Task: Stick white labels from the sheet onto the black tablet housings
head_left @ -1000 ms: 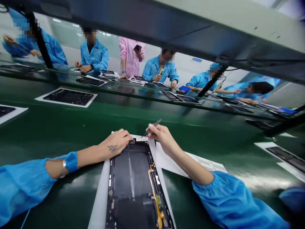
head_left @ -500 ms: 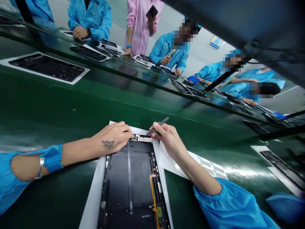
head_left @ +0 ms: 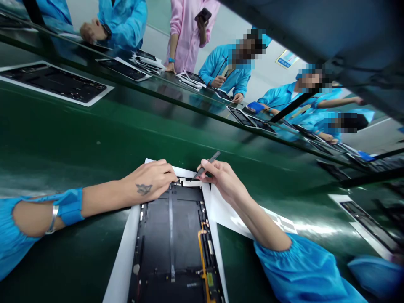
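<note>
An opened tablet (head_left: 186, 235) lies on a white sheet (head_left: 121, 248) in front of me, showing its black inside, a grey centre strip and an orange flex cable (head_left: 202, 252). My left hand (head_left: 154, 181) rests over its far left corner, fingers curled and pressed together at the edge. Whatever those fingertips grip, if anything, is hidden. In my right hand (head_left: 222, 176) is a pair of dark tweezers (head_left: 211, 162), held like a pen. The tweezers' tip points down at a white strip (head_left: 191, 183) along the tablet's far edge, close to my left fingertips; contact cannot be made out.
Another white sheet (head_left: 233, 214) lies under my right forearm. On the green belt, an opened tablet (head_left: 53, 82) sits far left and another device (head_left: 362, 219) at right. Across a raised ledge, several co-workers in blue handle devices; a person in pink (head_left: 189, 38) holds a phone.
The tablets at far left and right have shifted left in view. The tweezers have tilted slightly and moved a little left. My left hand stays in place. A co-worker's hands at upper left have moved.
</note>
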Available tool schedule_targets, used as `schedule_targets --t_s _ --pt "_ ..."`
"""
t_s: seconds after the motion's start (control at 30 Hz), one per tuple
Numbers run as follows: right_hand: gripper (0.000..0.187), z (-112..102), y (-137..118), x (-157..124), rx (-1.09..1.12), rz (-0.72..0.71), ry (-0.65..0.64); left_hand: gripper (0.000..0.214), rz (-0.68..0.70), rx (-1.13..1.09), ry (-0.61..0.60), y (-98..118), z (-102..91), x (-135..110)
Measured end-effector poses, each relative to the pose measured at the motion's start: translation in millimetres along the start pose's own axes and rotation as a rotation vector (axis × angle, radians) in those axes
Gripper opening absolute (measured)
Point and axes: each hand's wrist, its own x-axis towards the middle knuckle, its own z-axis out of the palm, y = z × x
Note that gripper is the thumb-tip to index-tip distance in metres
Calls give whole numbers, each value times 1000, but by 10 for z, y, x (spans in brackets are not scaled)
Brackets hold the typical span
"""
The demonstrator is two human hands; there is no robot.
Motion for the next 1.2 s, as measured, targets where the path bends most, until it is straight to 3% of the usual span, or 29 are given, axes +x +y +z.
schedule_targets --t_s 1.2 --pt "51 15 -27 14 -55 -7 -7 23 -3 -25 -6 -7 -7 10"
